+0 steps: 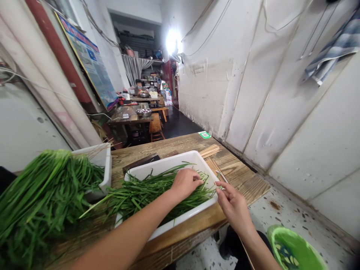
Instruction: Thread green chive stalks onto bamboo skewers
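Long green garlic chives [157, 191] lie in a white plastic tray [194, 210] on the wooden table. My left hand [187, 183] reaches over the tray, its fingers curled down onto the pale ends of the chives. Just past the tray's right rim, my right hand [233, 204] pinches a thin bamboo skewer between thumb and fingertips. Part of this skewer [246, 253] shows below the hand, beside the forearm. A bit of green is at the pinching fingertips; how it sits on the skewer is too small to tell.
A big heap of chives [47, 187] rests at left, over a second white bin [107, 168]. Bamboo skewers [209, 150] lie behind the tray, near a dark long object [140, 162]. A green bucket [298, 247] stands on the floor at right, beside the wall [315, 150].
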Demonstrator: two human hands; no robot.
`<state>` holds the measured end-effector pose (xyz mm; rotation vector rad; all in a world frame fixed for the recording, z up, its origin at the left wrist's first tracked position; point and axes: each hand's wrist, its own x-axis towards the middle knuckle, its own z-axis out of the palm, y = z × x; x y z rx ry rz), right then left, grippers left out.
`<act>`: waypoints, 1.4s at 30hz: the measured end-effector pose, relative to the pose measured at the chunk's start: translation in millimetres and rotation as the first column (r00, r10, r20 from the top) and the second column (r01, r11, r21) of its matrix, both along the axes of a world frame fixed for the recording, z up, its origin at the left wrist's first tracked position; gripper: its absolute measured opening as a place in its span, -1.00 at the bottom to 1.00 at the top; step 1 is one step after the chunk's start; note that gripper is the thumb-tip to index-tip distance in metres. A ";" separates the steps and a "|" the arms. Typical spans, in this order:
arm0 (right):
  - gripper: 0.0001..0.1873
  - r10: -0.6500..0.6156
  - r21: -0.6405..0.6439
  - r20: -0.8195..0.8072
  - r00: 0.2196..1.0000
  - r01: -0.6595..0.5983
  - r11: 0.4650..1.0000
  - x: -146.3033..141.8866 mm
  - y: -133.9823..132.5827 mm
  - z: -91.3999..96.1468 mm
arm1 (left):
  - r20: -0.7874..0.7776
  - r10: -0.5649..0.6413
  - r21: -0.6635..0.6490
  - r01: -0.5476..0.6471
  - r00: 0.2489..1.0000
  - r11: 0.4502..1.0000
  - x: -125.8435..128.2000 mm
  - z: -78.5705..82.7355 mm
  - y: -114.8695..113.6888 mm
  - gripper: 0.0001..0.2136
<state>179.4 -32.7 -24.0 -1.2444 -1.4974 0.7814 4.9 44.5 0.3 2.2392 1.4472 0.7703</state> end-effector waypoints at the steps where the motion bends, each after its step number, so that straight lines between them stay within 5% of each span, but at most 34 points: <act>1: -0.63 -0.001 -0.004 -0.005 1.000 0.001 1.000 0.2 -0.4 -0.2 | -0.023 0.037 0.025 -0.036 0.999 0.999 1.2 -0.5 -0.3 -0.88; 4: -0.62 0.011 -0.017 -0.002 1.000 -0.011 1.000 0.1 -0.4 0.2 | -0.074 0.090 0.018 -0.089 0.993 0.996 0.5 2.9 -1.1 -0.89; 8: -0.62 0.022 -0.042 0.012 1.000 -0.022 0.999 -1.4 1.9 -1.3 | -0.188 0.014 -0.129 -0.039 0.982 0.991 -4.2 5.2 0.0 -0.87; 13: -0.62 0.043 -0.056 0.001 0.999 -0.043 0.998 -3.5 5.4 -5.8 | -0.201 -0.013 -0.050 0.003 0.980 0.999 -5.6 -2.3 3.2 -0.81; 22: -0.62 0.062 -0.061 0.009 0.998 -0.062 0.996 -3.0 6.3 -5.5 | 0.130 -0.003 -0.131 0.020 0.991 0.991 -3.6 -4.2 9.0 -0.87; 27: -0.63 0.092 -0.071 -0.002 0.996 -0.092 0.993 -8.4 6.1 0.1 | 0.475 0.175 -0.309 -0.023 0.862 0.951 -2.8 -2.6 10.0 -0.84; 42: -0.66 0.094 -0.060 0.024 0.995 -0.093 0.994 -11.1 5.4 3.8 | 0.636 0.269 -0.423 0.036 0.723 0.905 2.4 8.7 -1.1 -0.86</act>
